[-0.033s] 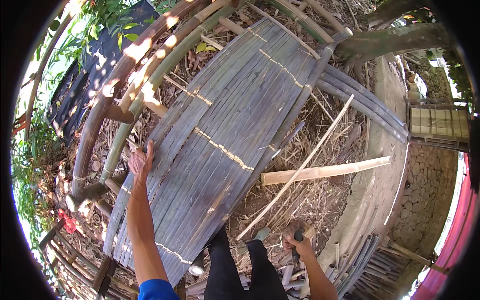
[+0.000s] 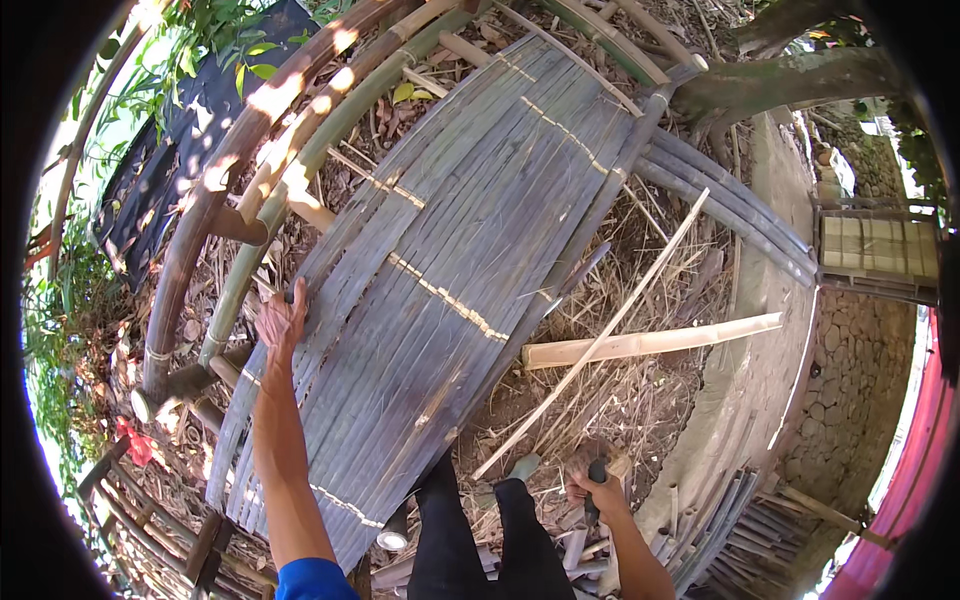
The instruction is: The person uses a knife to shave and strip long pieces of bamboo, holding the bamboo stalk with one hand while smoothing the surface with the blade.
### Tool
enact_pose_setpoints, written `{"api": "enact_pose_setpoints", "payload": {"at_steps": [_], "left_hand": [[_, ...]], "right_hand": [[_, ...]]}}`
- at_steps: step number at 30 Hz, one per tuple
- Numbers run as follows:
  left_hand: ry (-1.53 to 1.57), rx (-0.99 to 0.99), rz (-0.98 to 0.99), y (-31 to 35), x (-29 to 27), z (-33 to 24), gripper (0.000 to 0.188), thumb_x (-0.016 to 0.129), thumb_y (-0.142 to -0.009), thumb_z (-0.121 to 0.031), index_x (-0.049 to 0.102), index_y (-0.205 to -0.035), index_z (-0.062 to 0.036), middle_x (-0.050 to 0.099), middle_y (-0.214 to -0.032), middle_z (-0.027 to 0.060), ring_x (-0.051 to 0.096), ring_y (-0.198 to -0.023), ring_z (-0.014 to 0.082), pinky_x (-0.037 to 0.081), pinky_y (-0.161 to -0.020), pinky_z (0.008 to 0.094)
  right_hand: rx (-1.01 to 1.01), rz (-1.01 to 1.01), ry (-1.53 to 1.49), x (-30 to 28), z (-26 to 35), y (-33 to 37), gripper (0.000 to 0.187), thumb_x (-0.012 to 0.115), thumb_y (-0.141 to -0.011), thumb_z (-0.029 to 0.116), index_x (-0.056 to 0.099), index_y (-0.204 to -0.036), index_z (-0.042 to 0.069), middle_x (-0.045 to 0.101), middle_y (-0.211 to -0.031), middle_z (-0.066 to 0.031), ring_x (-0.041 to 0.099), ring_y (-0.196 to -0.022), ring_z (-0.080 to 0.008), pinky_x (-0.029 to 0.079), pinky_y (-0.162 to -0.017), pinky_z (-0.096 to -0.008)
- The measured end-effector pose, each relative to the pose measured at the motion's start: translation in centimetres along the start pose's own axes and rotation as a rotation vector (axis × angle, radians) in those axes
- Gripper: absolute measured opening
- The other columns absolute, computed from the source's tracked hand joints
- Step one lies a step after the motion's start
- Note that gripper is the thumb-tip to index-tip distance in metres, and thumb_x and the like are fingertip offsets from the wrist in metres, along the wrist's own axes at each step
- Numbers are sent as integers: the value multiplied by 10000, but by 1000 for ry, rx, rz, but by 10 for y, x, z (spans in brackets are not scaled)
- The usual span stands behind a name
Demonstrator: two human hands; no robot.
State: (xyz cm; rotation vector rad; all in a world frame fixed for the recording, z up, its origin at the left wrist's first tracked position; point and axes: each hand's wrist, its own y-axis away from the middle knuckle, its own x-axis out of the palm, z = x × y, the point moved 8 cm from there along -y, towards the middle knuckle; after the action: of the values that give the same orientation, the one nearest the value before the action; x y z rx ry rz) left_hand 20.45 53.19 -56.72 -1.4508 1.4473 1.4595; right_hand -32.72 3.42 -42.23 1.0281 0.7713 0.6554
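A long panel of grey-brown bamboo slats [image 2: 455, 240], tied across with pale lashings, lies slanted on a bamboo frame in front of me. At its left edge my left hand [image 2: 281, 322] is closed round an outer slat, its thumb and fingertips near a small dark end. Low on the right, beside my leg, my right hand [image 2: 598, 494] grips a dark-handled tool [image 2: 597, 469]; its working end is hard to make out. A thin pale bamboo strip [image 2: 610, 325] leans across a wider split bamboo piece [image 2: 655, 341] to the panel's right.
Curved bamboo rails [image 2: 228, 190] run along the left. Dark bamboo poles [image 2: 725, 205] stick out at the right, and cut lengths [image 2: 725, 535] are piled at lower right. A tree trunk [image 2: 790, 82] stands at the upper right, near a stone wall [image 2: 850, 380].
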Motion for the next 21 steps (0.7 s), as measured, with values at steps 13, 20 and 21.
{"api": "enact_pose_setpoints", "payload": {"at_steps": [13,20,21], "left_hand": [[-161,208,-128,19,-2,-17,718,583,-920,-655,651,-1336,-75,696,-1160,203,633,-1119,366,427,-985,522],[363,758,-517,198,-49,-188,196,782,-855,-134,704,-1030,-91,664,-889,30,615,-818,230,463,-790,417],[461,807,-395,235,-20,-215,158,774,-852,-102,702,-992,-89,659,-852,35,614,-782,229,475,-754,409]], "right_hand": [[-21,-64,7,1,-45,-9,203,801,-905,162,665,-928,14,692,-776,-74,598,-582,-125,479,-493,-286],[-64,-252,-227,-46,-105,-45,316,843,-865,161,574,-976,38,637,-770,-29,590,-577,-100,516,-500,-272],[-50,-245,-251,-49,-114,-47,316,843,-865,161,574,-976,38,637,-770,-29,590,-577,-100,516,-500,-272]]}}
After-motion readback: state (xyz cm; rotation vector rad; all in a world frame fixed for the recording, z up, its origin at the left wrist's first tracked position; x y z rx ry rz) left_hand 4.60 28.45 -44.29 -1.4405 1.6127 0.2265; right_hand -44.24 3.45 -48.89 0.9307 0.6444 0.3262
